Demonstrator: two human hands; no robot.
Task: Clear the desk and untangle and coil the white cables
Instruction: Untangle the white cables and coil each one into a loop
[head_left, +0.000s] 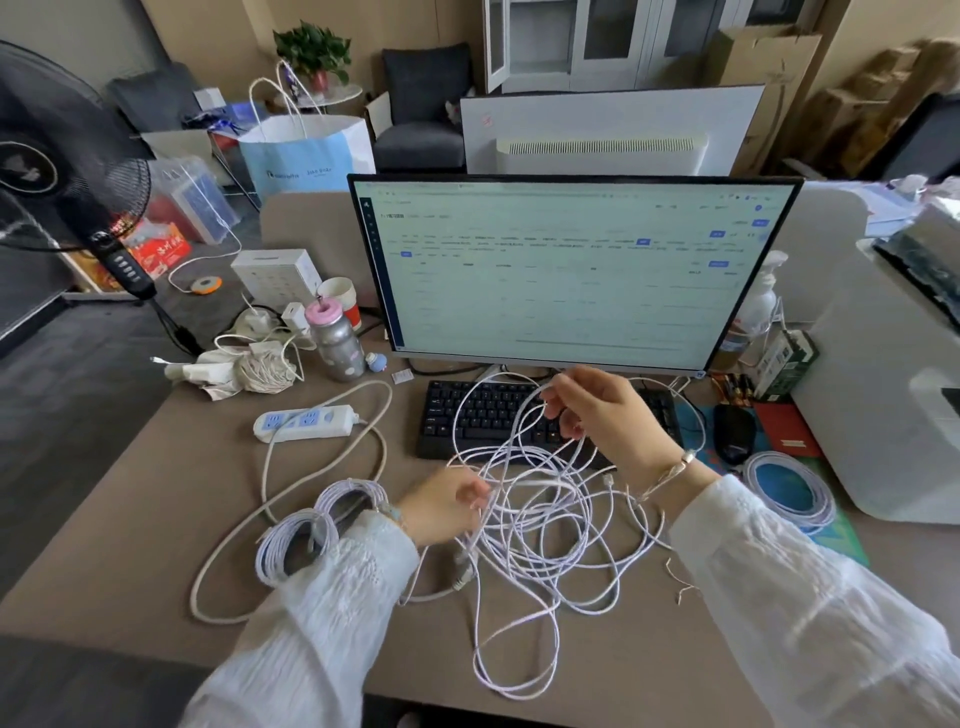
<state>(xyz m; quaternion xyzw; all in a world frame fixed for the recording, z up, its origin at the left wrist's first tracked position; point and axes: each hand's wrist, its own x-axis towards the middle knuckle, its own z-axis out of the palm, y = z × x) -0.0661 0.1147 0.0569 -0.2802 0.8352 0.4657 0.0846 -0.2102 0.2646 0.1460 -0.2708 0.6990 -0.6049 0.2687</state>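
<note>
Between both hands — left hand (447, 501), right hand (605, 415) gripping strands — white cable tangle (535, 525).

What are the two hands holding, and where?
Both hold the tangled white cable: right hand lifts upper loops, left hand pinches strands at its left edge.

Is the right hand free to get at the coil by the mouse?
Probably not yet. The right hand is gripping strands of the tangled cable, raised over the keyboard. The coil lies bare just beyond that wrist, nothing blocking it once the strands are dropped.
</note>
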